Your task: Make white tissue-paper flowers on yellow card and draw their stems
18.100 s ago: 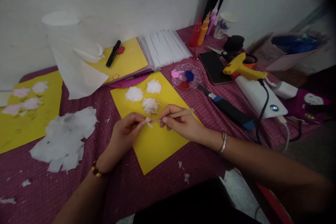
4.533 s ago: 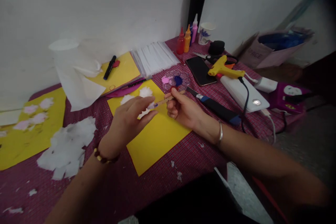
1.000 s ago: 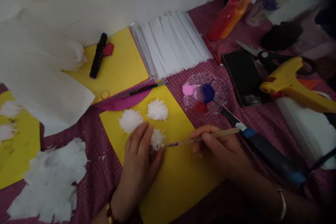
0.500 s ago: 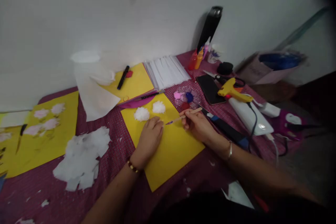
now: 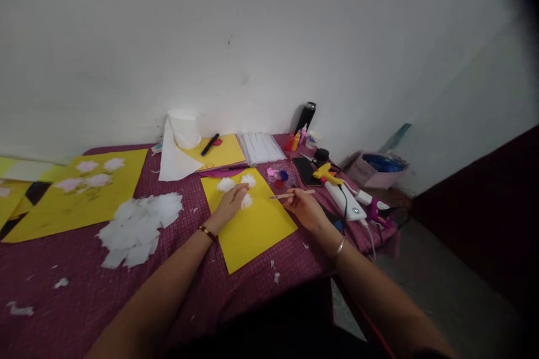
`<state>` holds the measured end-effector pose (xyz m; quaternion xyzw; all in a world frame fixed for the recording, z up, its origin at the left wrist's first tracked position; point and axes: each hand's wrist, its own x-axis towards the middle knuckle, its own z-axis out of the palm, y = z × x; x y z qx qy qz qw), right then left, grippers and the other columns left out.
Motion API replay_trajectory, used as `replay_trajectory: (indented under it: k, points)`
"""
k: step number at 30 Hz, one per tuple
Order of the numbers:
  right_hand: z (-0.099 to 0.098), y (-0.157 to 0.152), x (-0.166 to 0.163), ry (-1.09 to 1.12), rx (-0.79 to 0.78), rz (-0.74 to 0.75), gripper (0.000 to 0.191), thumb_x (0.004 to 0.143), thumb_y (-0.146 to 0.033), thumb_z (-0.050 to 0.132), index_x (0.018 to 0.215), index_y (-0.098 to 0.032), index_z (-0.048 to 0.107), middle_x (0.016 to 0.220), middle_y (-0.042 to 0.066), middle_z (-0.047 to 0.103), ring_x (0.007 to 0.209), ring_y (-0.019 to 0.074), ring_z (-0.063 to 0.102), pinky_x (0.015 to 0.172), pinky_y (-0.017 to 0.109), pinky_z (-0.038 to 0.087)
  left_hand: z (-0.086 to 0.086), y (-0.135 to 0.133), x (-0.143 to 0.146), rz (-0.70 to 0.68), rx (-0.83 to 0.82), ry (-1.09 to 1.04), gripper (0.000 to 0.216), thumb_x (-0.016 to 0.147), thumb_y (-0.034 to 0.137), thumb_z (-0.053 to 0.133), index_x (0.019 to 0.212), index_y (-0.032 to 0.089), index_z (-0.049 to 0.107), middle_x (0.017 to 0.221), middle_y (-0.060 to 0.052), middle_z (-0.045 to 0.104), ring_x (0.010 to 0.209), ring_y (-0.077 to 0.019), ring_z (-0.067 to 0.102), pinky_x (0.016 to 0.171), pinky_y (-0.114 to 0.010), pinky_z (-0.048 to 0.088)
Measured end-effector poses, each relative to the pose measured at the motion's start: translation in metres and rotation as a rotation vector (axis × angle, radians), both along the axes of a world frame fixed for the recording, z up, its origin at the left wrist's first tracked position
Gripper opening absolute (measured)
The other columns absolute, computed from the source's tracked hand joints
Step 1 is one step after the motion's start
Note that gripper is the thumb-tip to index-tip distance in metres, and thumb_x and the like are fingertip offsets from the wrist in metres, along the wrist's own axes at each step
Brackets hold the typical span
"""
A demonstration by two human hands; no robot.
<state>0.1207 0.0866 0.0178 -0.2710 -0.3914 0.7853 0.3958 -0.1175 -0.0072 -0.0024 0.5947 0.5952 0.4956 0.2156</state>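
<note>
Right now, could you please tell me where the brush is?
In the head view, the brush is in the right hand, right of centre, tip over the central yellow sheet, below the paint palette.

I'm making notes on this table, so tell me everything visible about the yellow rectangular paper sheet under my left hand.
The yellow rectangular paper sheet looks matte, lying flat and slanted on the maroon checked cloth. Three fluffy white tufts sit on its far half. Your left hand reaches across its left edge; whether it touches is unclear.
</note>
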Motion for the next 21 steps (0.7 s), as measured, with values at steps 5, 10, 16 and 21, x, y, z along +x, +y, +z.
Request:
replay_trajectory:
  k: [5, 10, 16, 21]
  points:
    - [0.003, -0.011, 0.018, -0.061, -0.04, 0.04, 0.023, 0.07, -0.038, 0.074, 0.08, -0.018, 0.066, 0.063, -0.002, 0.062, 0.064, 0.012, 0.059, 0.073, 0.031, 0.05, -0.007, 0.005, -0.006, 0.009, -0.032, -0.272, 0.063, 0.095, 0.057, 0.022, 0.127, 0.014, 0.054, 0.119, -0.016, 0.067, 0.116, -0.0257, 0.059, 0.098, -0.042, 0.044]
    - [0.006, -0.013, 0.013, -0.133, -0.059, 0.086, 0.024, 0.072, -0.039, 0.072, 0.08, -0.017, 0.066, 0.061, -0.001, 0.061, 0.064, 0.0134, 0.059, 0.075, 0.035, 0.05, -0.003, 0.006, -0.008, 0.09, -0.053, -0.4, 0.062, 0.09, 0.062, 0.03, 0.123, 0.016, 0.057, 0.12, -0.014, 0.066, 0.115, -0.0246, 0.059, 0.097, -0.04, 0.044]
    - [0.008, -0.004, 0.006, -0.191, 0.057, 0.051, 0.024, 0.075, -0.04, 0.07, 0.08, -0.017, 0.068, 0.061, 0.0, 0.062, 0.064, 0.0121, 0.056, 0.069, 0.026, 0.045, 0.027, -0.037, -0.029, 0.355, -0.097, -0.439, 0.041, 0.075, 0.045, 0.065, 0.104, 0.016, 0.063, 0.11, -0.009, 0.066, 0.105, -0.0254, 0.06, 0.096, -0.041, 0.043]
    - [0.013, 0.004, -0.012, -0.215, 0.171, 0.107, 0.021, 0.079, -0.04, 0.067, 0.082, -0.019, 0.068, 0.063, 0.0, 0.062, 0.065, 0.0123, 0.056, 0.069, 0.025, 0.044, 0.033, -0.086, -0.016, 0.43, -0.219, -0.669, 0.041, 0.067, 0.038, 0.073, 0.101, 0.018, 0.063, 0.107, -0.007, 0.066, 0.1, -0.0232, 0.061, 0.088, -0.039, 0.049]
